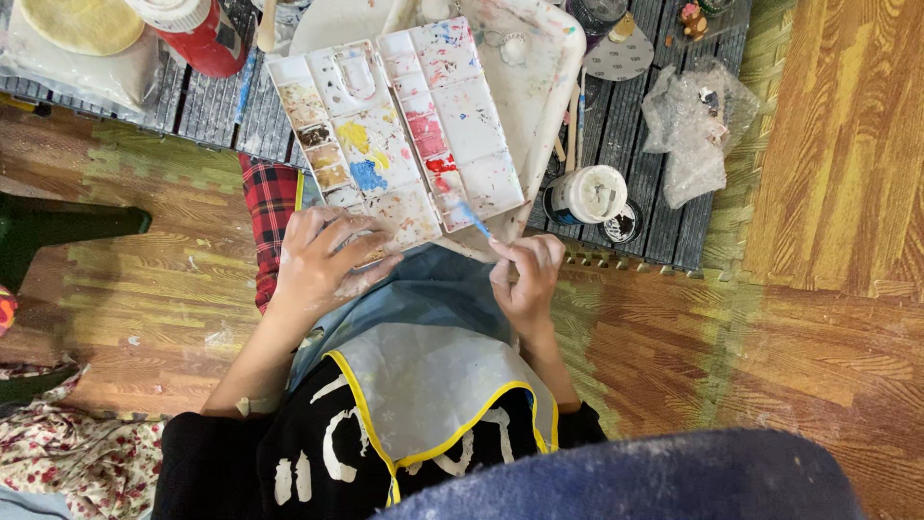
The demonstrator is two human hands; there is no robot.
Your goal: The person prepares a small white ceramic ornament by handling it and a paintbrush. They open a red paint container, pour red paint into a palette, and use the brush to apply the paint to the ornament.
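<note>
My left hand (322,258) grips the near edge of an open white paint palette (472,125), holding a small pale object under its fingers that I cannot make out. The palette has wells stained yellow, blue, red and brown. My right hand (527,274) pinches a thin brush with a blue tip (474,221), the tip resting at the palette's near right corner. Both hands hover over my lap, which is covered by a grey apron with yellow trim (423,376).
A low dark slatted table (664,173) carries a white-lidded jar (589,195), a small dark pot (623,223), crumpled clear plastic (695,120), a red bottle (197,34) and a pale round disc (82,21). Red plaid cloth (271,217) lies left; wood-pattern mats cover the floor.
</note>
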